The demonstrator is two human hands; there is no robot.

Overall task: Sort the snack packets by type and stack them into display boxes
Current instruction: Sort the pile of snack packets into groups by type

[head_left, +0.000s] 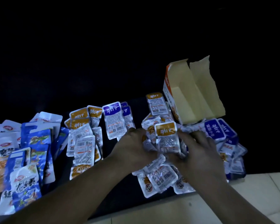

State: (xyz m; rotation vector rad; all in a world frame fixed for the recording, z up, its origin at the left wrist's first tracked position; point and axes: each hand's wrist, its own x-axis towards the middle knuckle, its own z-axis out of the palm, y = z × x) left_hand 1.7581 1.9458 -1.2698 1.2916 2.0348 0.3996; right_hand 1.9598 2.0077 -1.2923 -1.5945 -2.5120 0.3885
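The left hand (132, 143) and right hand (199, 151) curl their fingers around an orange-topped packet (167, 136) beside the open display box (189, 97).

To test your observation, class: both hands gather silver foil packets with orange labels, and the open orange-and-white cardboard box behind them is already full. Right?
No. The head view shows the open orange-and-white cardboard box with bare cream insides, no packets. The left hand and right hand do gather silver foil packets with orange labels.
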